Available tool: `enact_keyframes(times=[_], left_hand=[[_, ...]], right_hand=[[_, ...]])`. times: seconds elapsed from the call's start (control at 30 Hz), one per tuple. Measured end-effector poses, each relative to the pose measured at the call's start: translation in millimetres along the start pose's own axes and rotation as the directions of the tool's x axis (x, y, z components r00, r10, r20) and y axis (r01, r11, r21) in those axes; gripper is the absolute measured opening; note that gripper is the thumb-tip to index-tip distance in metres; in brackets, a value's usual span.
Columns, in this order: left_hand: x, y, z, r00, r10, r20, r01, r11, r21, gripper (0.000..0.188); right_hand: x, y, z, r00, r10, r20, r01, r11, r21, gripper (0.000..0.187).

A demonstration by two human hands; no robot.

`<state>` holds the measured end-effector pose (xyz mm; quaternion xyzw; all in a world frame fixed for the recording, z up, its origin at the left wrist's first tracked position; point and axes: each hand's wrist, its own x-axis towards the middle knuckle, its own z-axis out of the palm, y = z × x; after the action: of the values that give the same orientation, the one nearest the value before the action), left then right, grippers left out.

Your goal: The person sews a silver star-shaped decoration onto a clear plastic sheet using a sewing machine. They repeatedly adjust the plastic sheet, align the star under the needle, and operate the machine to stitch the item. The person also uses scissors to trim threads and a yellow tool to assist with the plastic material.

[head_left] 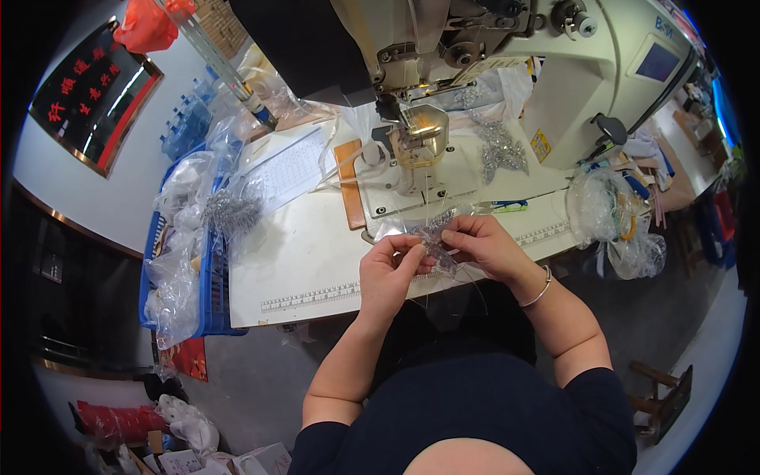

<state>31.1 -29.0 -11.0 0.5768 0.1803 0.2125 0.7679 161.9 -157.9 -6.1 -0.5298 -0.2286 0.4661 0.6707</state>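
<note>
- Silver, sparkly piece (438,233): left hand (388,273) and right hand (489,244) pinch it, close together, arms (347,360) bent.
- It is near the front edge of the white table (309,253), before the big sewing machine (566,103).
- Blue basket (214,293) on the left holds crinkly clear bags (177,307).
- Grey floor (257,388) spreads below.

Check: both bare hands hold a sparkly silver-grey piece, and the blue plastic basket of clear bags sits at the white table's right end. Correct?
No: the blue plastic basket sits at the left end of the white table, per the head view. The left hand and right hand do hold a sparkly silver-grey piece.
</note>
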Motion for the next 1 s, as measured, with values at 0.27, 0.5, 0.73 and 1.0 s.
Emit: enact_keyframes(times=[0.27, 0.5, 0.73, 1.0], left_hand=[[0.8, -0.9, 1.8, 1.0, 0.011, -0.014, -0.011, 1.0, 0.015, 0.012], [-0.5, -0.9, 6.0, 0.999, 0.009, -0.048, -0.009, 1.0, 0.005, 0.012], [-1.1, -5.1, 8.0, 0.997, 0.033, -0.065, -0.033, 0.999, 0.013, 0.011], [-1.1, -5.4, 10.1, 0.997, 0.043, -0.068, -0.041, 0.999, 0.029, 0.01]], right_hand=[[-0.6, 1.2, 1.5, 1.0, -0.007, -0.014, 0.008, 0.999, 0.035, 0.014], [0.2, 3.7, -2.6, 1.0, -0.015, 0.008, 0.015, 1.0, 0.024, 0.013], [0.2, 7.8, -2.2, 1.0, -0.008, -0.031, 0.008, 1.0, 0.029, 0.012], [-0.6, 8.3, -2.5, 0.999, -0.001, -0.043, 0.004, 0.998, 0.064, 0.012]])
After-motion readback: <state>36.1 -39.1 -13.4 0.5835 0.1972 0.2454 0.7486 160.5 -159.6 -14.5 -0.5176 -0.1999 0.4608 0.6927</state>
